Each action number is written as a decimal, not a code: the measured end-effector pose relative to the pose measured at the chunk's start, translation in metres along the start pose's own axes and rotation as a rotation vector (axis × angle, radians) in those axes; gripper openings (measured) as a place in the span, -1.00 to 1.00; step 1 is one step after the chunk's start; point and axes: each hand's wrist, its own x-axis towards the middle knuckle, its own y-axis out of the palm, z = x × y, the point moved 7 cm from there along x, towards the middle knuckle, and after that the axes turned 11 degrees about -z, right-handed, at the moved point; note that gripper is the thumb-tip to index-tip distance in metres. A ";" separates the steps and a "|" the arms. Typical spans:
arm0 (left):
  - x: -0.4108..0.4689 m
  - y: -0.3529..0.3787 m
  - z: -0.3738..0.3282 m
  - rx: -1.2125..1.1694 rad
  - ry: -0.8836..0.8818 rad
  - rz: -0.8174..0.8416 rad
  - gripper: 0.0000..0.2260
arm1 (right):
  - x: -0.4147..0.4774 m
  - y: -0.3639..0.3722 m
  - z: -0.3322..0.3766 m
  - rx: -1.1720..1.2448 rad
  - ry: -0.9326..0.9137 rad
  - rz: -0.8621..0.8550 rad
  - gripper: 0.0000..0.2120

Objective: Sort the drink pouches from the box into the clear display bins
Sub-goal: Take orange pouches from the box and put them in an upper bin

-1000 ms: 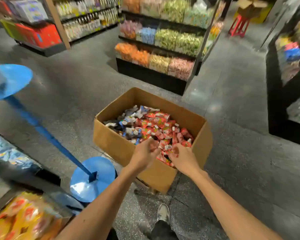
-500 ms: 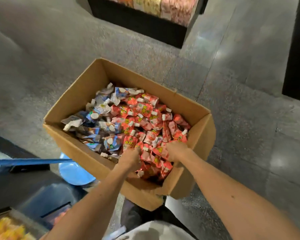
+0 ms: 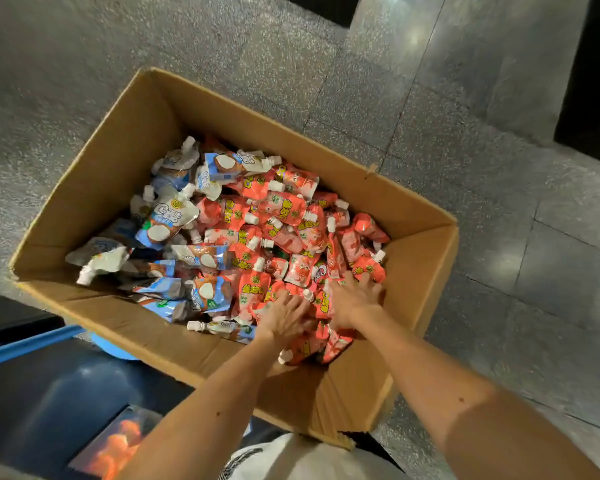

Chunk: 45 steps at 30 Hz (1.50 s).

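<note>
An open cardboard box (image 3: 118,133) sits on the grey floor, filled with spouted drink pouches. Red pouches (image 3: 284,209) fill its right half and blue-and-white pouches (image 3: 168,216) its left half. Both my hands reach into the near right corner. My left hand (image 3: 284,315) lies flat with spread fingers on the red pouches. My right hand (image 3: 354,296) also rests on red pouches, fingers spread; its fingertips dip among them. No display bin shows.
Speckled grey floor (image 3: 465,168) surrounds the box. A dark shelf unit with a blue bar (image 3: 25,348) stands at the lower left, holding an orange-printed bin (image 3: 115,445). Dark shelf bases (image 3: 593,81) line the far right.
The view has dropped and closed in on the box. Both hands went from the box's near edge down onto the red pouches and spread out flat.
</note>
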 end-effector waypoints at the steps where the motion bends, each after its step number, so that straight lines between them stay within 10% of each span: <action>1: 0.002 -0.001 0.002 0.000 0.016 -0.030 -0.52 | 0.003 0.001 0.002 -0.001 0.016 -0.016 -0.12; 14: -0.019 -0.003 0.024 -0.244 0.030 -0.160 -0.59 | 0.010 0.017 0.016 0.095 0.142 -0.249 -0.78; 24: -0.071 -0.026 0.094 -0.928 -0.303 -0.223 -0.40 | 0.037 -0.032 0.003 0.479 0.261 -0.576 -0.21; 31: -0.102 -0.009 0.140 -1.277 -0.614 -0.314 -0.32 | 0.044 -0.032 -0.013 0.974 0.497 -0.604 -0.58; 37: -0.105 -0.011 0.143 -1.573 -0.729 -0.360 -0.38 | 0.033 -0.072 -0.018 1.203 0.446 -0.769 -0.75; 45: -0.121 -0.008 0.158 -1.922 -0.872 -0.431 -0.42 | 0.031 -0.172 0.064 0.698 -0.260 -0.948 -0.52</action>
